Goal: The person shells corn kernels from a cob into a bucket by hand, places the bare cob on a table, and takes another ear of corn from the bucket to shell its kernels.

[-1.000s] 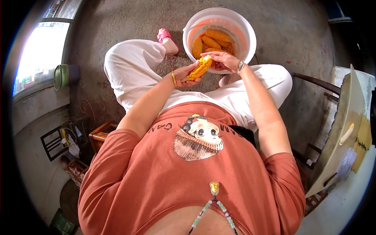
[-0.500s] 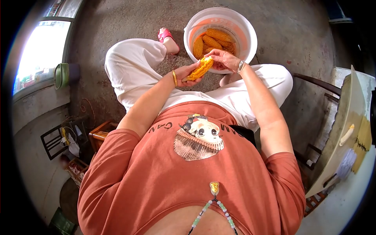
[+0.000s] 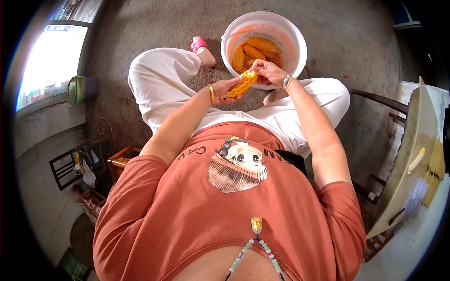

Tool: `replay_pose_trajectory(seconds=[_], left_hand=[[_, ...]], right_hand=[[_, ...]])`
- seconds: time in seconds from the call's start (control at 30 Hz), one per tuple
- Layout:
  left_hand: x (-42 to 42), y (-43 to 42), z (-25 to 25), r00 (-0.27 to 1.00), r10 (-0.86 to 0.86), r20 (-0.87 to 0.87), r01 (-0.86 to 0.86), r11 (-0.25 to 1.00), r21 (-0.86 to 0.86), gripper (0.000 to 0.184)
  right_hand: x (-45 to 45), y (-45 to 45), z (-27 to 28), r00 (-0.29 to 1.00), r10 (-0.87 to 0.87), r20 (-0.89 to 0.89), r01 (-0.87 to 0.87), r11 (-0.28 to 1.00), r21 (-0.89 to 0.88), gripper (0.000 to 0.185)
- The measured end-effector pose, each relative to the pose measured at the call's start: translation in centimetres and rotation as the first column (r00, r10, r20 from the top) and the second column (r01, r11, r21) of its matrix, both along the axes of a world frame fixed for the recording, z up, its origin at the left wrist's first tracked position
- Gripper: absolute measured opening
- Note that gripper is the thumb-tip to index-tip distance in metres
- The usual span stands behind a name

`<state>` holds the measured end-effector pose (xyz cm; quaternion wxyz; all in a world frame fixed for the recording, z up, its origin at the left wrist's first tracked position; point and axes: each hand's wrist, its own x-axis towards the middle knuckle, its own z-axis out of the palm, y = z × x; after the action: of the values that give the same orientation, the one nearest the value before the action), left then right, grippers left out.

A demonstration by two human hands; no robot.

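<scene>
An ear of dried corn (image 3: 242, 85) is tilted between my hands, its upper end toward the bucket. My left hand (image 3: 226, 90) wraps around its lower part. At the upper tip, my right hand (image 3: 268, 72) has its thumb and fingers pinched against the kernels; the exact contact is partly hidden by the fingers. Just beyond, a white bucket (image 3: 300, 47) stands on the floor. Inside it lie several whole ears of corn (image 3: 262, 44), with loose kernels around them.
Concrete floor (image 3: 164, 28) surrounds the bucket. A wooden chair (image 3: 379, 101) and a pale board (image 3: 398, 164) stand at the right. On the left are a window (image 3: 51, 61), a green container (image 3: 75, 91) and a wooden stool-like piece (image 3: 123, 157).
The ear of corn has shifted slightly right and down, with both hands still on it. My right fingers have closed more tightly at its tip.
</scene>
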<state>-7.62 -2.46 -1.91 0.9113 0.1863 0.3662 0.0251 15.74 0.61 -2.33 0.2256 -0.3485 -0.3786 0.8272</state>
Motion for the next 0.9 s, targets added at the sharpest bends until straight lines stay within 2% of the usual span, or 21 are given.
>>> replay_pose_trajectory(seconds=[0.07, 0.27, 0.37, 0.47, 0.57, 0.67, 0.9], left_hand=[[0.1, 0.0, 0.1, 1.0, -0.011, -0.001, 0.011, 1.0, 0.007, 0.056], [0.6, 0.0, 0.8, 0.997, -0.02, -0.068, 0.022, 0.999, 0.03, 0.057], [0.7, -0.1, 1.0, 0.997, -0.013, -0.075, 0.014, 1.0, 0.013, 0.057], [0.7, 0.0, 1.1, 0.999, 0.0, -0.053, 0.0, 1.0, 0.0, 0.057], [0.6, -0.1, 1.1, 1.0, 0.022, -0.021, -0.022, 1.0, -0.018, 0.057], [0.5, -0.1, 0.6, 1.0, 0.027, -0.011, -0.027, 0.999, -0.04, 0.057], [0.8, -0.1, 0.8, 0.999, 0.007, -0.04, -0.008, 1.0, -0.021, 0.057]], right_hand=[[0.4, 0.2, 0.4, 0.999, 0.05, 0.016, -0.051, 0.998, 0.023, 0.023], [-0.1, 0.0, -0.5, 0.995, -0.01, 0.097, 0.001, 0.996, 0.094, 0.031], [-0.6, -0.4, -1.4, 0.968, -0.143, 0.204, 0.066, 0.937, 0.342, 0.035], [-0.1, -0.5, 0.3, 0.977, -0.083, 0.199, 0.035, 0.971, 0.237, 0.037], [0.8, 0.0, 1.3, 0.984, 0.076, 0.16, -0.09, 0.992, 0.083, 0.034], [0.7, -0.2, 1.4, 0.972, 0.088, 0.217, -0.124, 0.98, 0.158, 0.029], [0.5, -0.1, 0.9, 0.988, 0.038, 0.15, -0.045, 0.998, 0.045, 0.021]])
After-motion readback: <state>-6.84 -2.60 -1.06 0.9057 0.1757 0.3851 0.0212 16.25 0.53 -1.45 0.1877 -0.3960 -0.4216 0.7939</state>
